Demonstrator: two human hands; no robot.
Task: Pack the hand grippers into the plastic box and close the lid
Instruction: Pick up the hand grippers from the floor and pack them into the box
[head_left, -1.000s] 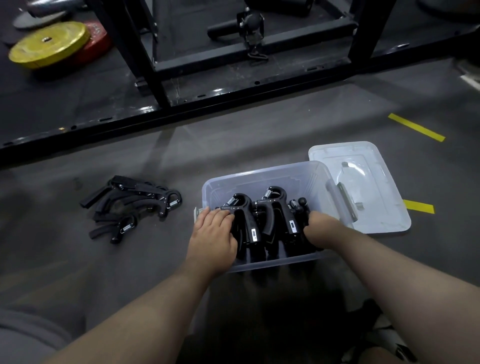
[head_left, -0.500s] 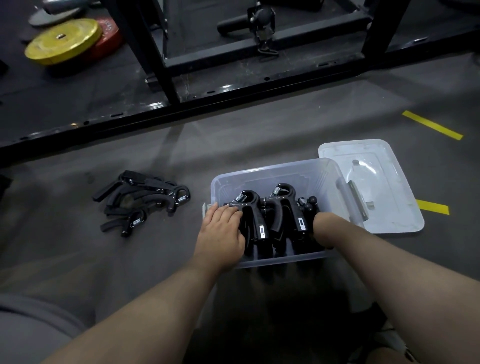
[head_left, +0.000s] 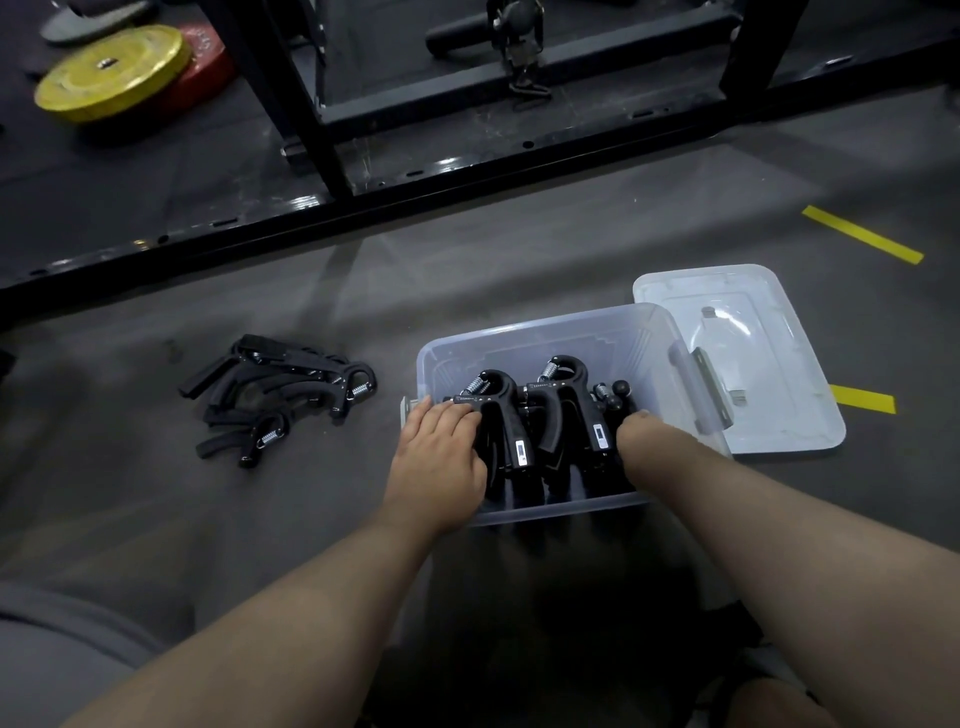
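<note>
My left hand fingers flat, pressing hand grippers in the plastic box; right hand fingers buried, can't tell. Loose grippers well left of fingertips: likely stiff, springy, light, grab the handles.

Site: gym, weights area. Evid.: yellow weight plate lying over red plate, far left; black steel rack frame w/ low base rails; dark matted floor w/ yellow tape marks; hand grippers piled on floor.

Left grip flat, right grip angled downward.
</note>
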